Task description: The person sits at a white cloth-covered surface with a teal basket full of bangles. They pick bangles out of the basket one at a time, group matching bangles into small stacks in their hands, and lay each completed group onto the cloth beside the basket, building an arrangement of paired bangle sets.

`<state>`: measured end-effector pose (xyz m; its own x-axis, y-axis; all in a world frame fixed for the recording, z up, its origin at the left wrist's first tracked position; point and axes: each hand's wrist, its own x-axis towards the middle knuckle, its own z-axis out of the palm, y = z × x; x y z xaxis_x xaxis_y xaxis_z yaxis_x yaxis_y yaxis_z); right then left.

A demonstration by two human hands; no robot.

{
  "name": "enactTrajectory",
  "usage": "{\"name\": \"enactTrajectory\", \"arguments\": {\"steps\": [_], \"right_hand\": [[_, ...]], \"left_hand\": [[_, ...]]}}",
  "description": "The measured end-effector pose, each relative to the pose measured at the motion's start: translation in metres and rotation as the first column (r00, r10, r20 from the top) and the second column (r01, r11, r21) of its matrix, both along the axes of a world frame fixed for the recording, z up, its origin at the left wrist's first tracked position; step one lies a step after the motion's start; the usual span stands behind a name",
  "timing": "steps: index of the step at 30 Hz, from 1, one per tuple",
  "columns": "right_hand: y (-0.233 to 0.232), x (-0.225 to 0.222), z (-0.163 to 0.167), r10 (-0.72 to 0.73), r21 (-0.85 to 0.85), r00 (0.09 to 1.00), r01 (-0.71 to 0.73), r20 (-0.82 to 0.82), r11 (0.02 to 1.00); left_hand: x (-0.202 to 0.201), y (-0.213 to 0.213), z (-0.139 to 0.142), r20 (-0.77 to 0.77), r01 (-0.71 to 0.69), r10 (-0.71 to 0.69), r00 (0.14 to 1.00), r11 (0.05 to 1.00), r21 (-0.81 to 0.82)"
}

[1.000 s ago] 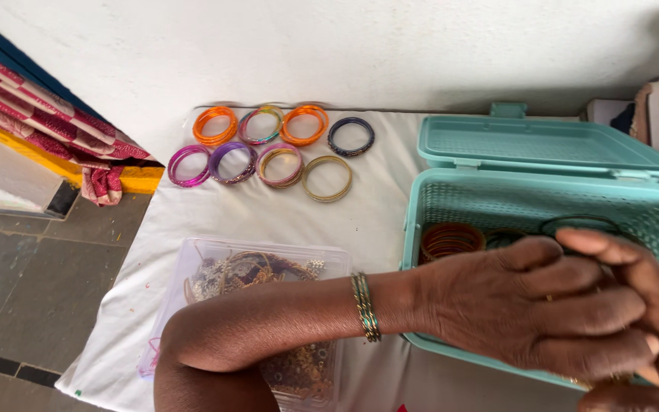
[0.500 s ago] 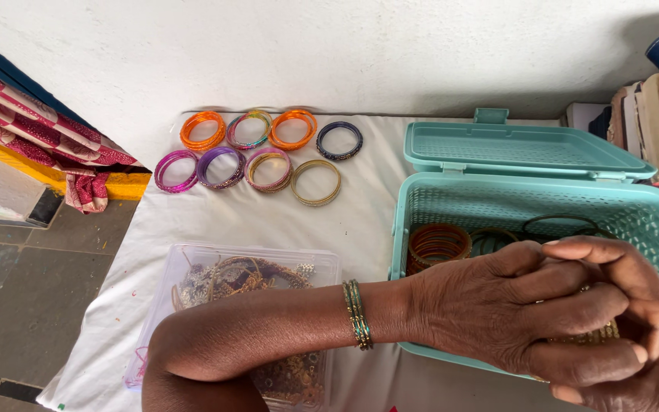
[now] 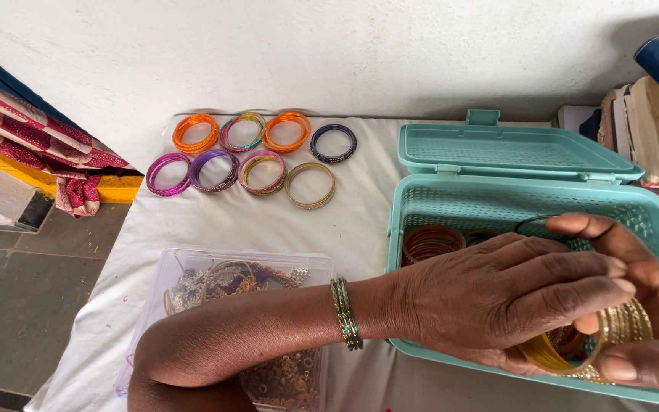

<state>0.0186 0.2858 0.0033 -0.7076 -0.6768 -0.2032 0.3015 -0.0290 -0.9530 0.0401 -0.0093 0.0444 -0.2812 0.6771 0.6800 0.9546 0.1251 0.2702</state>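
Over the open teal basket, the left hand and right hand close together around a stack of gold bangles, mid-lift; getting it out looks to need a steady pinch. An orange bangle stack sits inside the basket, and the clear box holds tangled jewellery.

A plain whitewashed wall is running along the back, catching soft daylight. A white cloth-covered table is sitting against it, with grey stone floor tiles showing on the left beside a yellow-painted ledge.
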Motion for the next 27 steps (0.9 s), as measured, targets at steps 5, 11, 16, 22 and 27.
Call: {"name": "enactTrajectory", "arguments": {"steps": [5,11,16,22,27], "right_hand": [[-0.009,0.002,0.005,0.017,0.007,1.000,-0.017,-0.011,1.000],[-0.027,0.009,0.028,0.042,-0.113,0.998,-0.046,-0.042,0.992],[-0.050,0.013,0.036,-0.065,-0.334,0.956,-0.035,-0.284,0.942],[-0.060,0.018,0.031,0.176,0.191,0.820,-0.083,-0.545,0.978],[-0.053,0.016,0.024,0.778,0.645,0.237,-0.449,-0.582,0.619]], "left_hand": [[0.007,0.004,0.005,-0.028,-0.042,0.043,0.999,0.999,0.029],[0.002,0.002,0.012,0.013,-0.030,0.030,0.999,0.999,0.010],[-0.054,-0.045,0.036,0.192,-0.216,0.193,0.962,0.970,0.108],[-0.137,-0.126,0.038,0.000,-0.656,0.657,0.754,0.753,0.041],[-0.163,-0.127,-0.015,-0.162,-0.805,0.813,0.558,0.485,-0.341]]}}
